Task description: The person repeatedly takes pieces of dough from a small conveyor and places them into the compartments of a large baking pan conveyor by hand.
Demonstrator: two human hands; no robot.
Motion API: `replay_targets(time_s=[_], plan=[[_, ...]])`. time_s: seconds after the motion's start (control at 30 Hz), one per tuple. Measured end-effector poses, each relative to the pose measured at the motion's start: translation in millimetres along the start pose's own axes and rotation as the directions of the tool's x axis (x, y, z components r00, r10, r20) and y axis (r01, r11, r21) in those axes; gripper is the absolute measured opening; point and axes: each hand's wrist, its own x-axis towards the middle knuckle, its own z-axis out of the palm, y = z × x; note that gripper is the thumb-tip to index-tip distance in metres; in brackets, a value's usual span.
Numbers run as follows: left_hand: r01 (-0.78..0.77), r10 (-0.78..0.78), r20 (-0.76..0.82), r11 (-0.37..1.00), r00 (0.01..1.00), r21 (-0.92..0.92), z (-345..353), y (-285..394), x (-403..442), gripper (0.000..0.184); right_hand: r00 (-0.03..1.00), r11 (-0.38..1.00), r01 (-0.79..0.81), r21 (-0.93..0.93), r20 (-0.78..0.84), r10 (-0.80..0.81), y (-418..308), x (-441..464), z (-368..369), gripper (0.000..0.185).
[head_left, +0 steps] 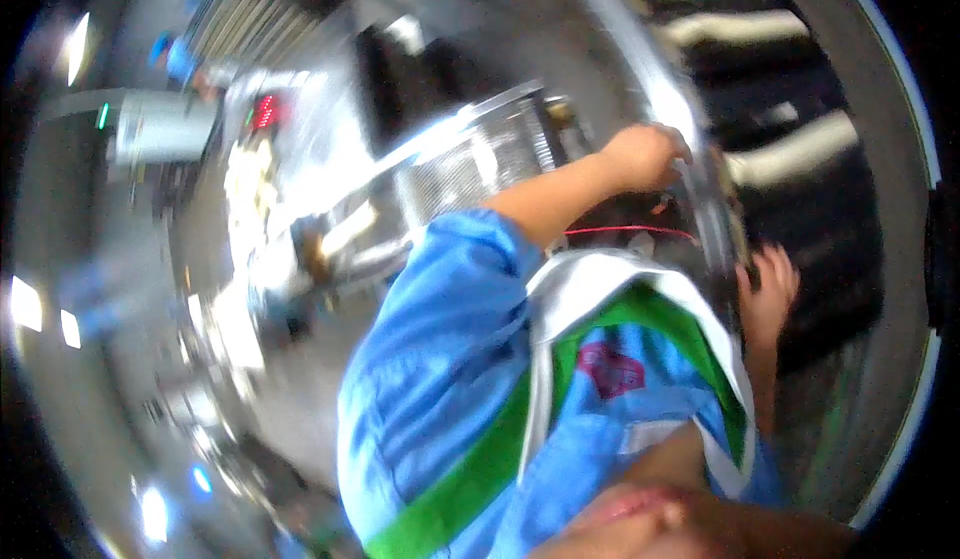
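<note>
My left hand reaches across to a shiny metal rail. Its fingers are curled closed at the rail's edge, and blur hides what is in them. On the rail's other side is my right hand, fingers slightly bent and apart, over or against a dark surface crossed by pale strips. Nothing shows in its grasp. A thin red line, perhaps a cord, runs below my left forearm towards the rail.
A bright metal frame with a mesh panel stands left of my left forearm. Beyond it are a red lit display and a pale grey box. Another person in blue is far at upper left. Much of the scene is blurred.
</note>
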Motion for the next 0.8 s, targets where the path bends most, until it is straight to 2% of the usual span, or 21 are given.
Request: replay_targets(time_s=[0.03,0.1,0.13,0.2,0.23,0.3,0.33,0.4,0.43,0.47,0.53,0.6,0.63,0.67,0.7,0.73,0.77,0.8], plan=[[0.089,-0.091,-0.075,0.996,0.993,-0.026,-11.1,-8.8,-31.4,0.032,0.998,0.999,0.024,-0.041,0.067,-0.022,-0.4,0.4,7.0,0.038],[0.286,-0.293,-0.158,0.956,0.943,-0.065,-15.7,-31.0,-87.1,0.032,0.974,0.987,-0.094,-0.130,0.195,0.119,6.9,8.4,22.5,0.041],[0.325,-0.333,-0.194,0.943,0.923,-0.074,-16.5,-41.8,-115.2,0.032,0.987,0.977,-0.075,-0.199,0.128,0.101,14.6,11.7,31.2,0.040],[0.584,-0.609,-0.232,0.793,0.758,-0.173,-16.5,-56.7,-186.0,0.032,0.994,0.977,-0.024,-0.212,0.102,0.046,2.9,22.9,19.6,0.039],[0.619,-0.654,-0.314,0.755,0.688,-0.215,-1.9,-72.7,-221.0,0.031,0.994,0.977,0.011,-0.214,0.111,0.014,-7.1,34.4,12.2,0.039],[0.680,-0.740,-0.440,0.658,0.508,-0.323,15.0,-83.8,-285.6,0.030,0.942,0.957,-0.114,-0.268,0.277,0.189,-42.1,53.7,-10.7,0.042],[0.702,-0.775,-0.485,0.603,0.404,-0.379,15.4,-80.4,-311.7,0.030,0.945,0.958,-0.089,-0.274,0.282,0.168,-43.7,60.8,-8.5,0.042],[0.812,-0.884,-0.453,0.345,0.114,-0.471,6.9,-62.3,-349.1,0.029,0.907,0.953,-0.022,-0.303,0.394,0.146,-24.6,75.6,-0.2,0.050],[0.841,-0.858,-0.508,0.332,0.080,-0.427,7.5,-63.3,-365.9,0.027,0.957,0.962,0.088,-0.258,0.289,-0.010,-12.4,76.1,9.3,0.055],[0.869,-0.827,-0.560,0.314,0.051,-0.384,9.2,-66.8,-380.1,0.026,0.954,0.958,0.101,-0.267,0.298,-0.017,-18.3,76.9,6.3,0.055],[0.886,-0.797,-0.604,0.290,0.014,-0.362,7.9,-81.1,-396.7,0.030,0.933,0.942,0.094,-0.323,0.359,0.030,-33.1,86.5,4.6,0.058],[0.892,-0.642,-0.758,0.402,0.113,-0.207,5.7,-92.8,-404.0,0.036,0.924,0.946,0.110,-0.304,0.381,0.015,-34.5,87.6,0.5,0.060],[0.873,-0.643,-0.748,0.448,0.164,-0.194,3.2,-102.5,-405.0,0.042,0.918,0.952,0.044,-0.304,0.388,0.081,-35.8,88.3,0.9,0.061],[0.895,-0.604,-0.778,0.425,0.172,-0.133,12.2,-120.2,-401.6,0.041,0.907,0.955,-0.015,-0.295,0.397,0.137,-37.0,91.9,4.4,0.061],[0.892,-0.539,-0.816,0.447,0.210,-0.065,14.0,-133.1,-394.7,0.039,0.893,0.941,0.002,-0.338,0.424,0.150,-34.9,95.4,8.5,0.061],[0.915,-0.593,-0.753,0.403,0.286,0.030,2.7,-137.6,-384.5,0.038,0.878,0.923,0.015,-0.385,0.446,0.172,-30.6,96.0,10.9,0.061],[0.914,-0.636,-0.697,0.400,0.333,0.071,6.5,-149.9,-375.3,0.042,0.885,0.934,0.002,-0.357,0.435,0.165,-23.8,93.0,12.9,0.061],[0.900,-0.765,-0.485,0.419,0.423,0.124,-12.9,-142.5,-361.5,0.046,0.893,0.943,-0.018,-0.332,0.419,0.164,-21.4,93.2,15.7,0.061]])
